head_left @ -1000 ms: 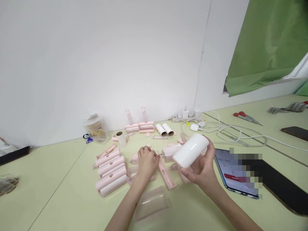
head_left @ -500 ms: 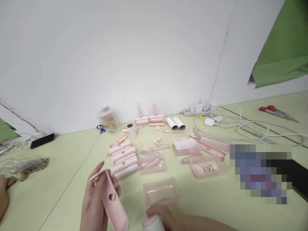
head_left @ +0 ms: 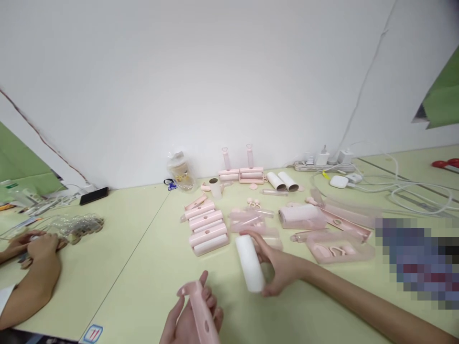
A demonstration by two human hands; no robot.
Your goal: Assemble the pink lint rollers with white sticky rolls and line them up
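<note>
The right hand (head_left: 283, 272) has its grip clamped around the white lint roll (head_left: 250, 263), which is tilted just above the tabletop (head_left: 143, 267). The left hand (head_left: 186, 325) cradles the pink roller casing (head_left: 201, 313) near the lower edge of the view, its grip closed only loosely. That loose hold looks like the weak point: the casing could slide off the palm, or the roll could knock the assembled pink rollers (head_left: 208, 229) lying close behind.

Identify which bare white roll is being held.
The white roll in the right hand, in the foreground; the other two rolls lie side by side near the wall.
</note>
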